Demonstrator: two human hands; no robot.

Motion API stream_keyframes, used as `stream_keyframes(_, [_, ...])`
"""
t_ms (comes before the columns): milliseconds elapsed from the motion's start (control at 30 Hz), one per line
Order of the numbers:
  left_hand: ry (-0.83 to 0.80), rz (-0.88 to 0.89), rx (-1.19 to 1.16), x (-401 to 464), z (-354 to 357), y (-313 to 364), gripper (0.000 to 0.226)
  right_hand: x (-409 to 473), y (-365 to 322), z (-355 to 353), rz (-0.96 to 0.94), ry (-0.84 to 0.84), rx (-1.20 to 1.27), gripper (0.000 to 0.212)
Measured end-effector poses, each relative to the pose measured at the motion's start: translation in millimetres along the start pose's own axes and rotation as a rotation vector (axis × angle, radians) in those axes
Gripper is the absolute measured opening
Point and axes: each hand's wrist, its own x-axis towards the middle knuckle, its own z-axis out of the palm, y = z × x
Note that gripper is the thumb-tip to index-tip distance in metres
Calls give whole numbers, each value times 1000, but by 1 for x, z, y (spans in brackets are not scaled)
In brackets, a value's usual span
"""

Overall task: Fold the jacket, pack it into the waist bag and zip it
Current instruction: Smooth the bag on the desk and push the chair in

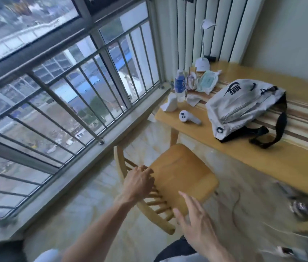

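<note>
We hold the right hand (194, 222) open, fingers spread, empty, just above the chair (177, 178) seat edge. The left hand (140, 182) curls over the chair backrest. The waist bag (241, 108) lies well beyond both hands on the table (243, 157). Jacket not visible.

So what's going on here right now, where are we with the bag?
The person's left hand rests on the back of the wooden chair, while the right hand hovers open above it. The grey waist bag with black strap lies untouched on the wooden table, beside a white handheld thermometer. No jacket is in view, so packing hasn't begun.
</note>
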Motion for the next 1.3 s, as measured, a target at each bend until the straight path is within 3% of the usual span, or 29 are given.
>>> stream_keyframes(167, [-93, 34, 43, -27, -1, -31, 38, -15, -12, 48, 103, 20, 10, 69])
stream_keyframes(367, [-182, 144, 109, -25, -4, -59, 40, -3, -29, 91, 247, 115, -70, 55])
stream_keyframes(500, [-215, 314, 221, -8, -2, -92, 42, 23, -46, 129, 437, 124, -190, 71])
stream_keyframes(567, [-194, 401, 242, 6, 1, -116, 43, 41, -57, 151, 563, 183, -323, 60])
stream_keyframes(633, [-160, 424, 232, 22, 3, -142, 48, 55, -65, 170, 674, 313, -403, 62])
stream_keyframes(700, [-149, 426, 248, 39, 3, -161, 57, 62, -71, 180, 778, 448, -418, 62])
stream_keyframes(800, [-173, 379, 230, 57, -7, -181, 52, 68, -80, 187, 982, 522, -395, 51])
stream_keyframes(900, [-179, 308, 173, 77, -12, -194, 51, 75, -90, 192, 1130, 727, -104, 32])
stream_keyframes(967, [-177, 253, 76, 86, -13, -197, 54, 78, -94, 188, 1148, 875, 151, 33])
stream_keyframes(1067, [-221, 7, -318, 95, -14, -195, 74, 83, -99, 183, 1177, 1086, 478, 62])
stream_keyframes(1167, [-353, -355, -791, 104, -15, -192, 111, 92, -101, 180, 1335, 1242, 832, 61])
stream_keyframes(1200, [-375, -469, -903, 107, -14, -191, 108, 95, -101, 180, 1376, 1259, 931, 53])
stream_keyframes(1233, [-439, -549, -999, 109, -18, -188, 91, 96, -101, 178, 1377, 1279, 1043, 44])
stream_keyframes(1300, [-604, -652, -1147, 107, -26, -181, 37, 97, -97, 178, 1289, 1297, 1362, 27])
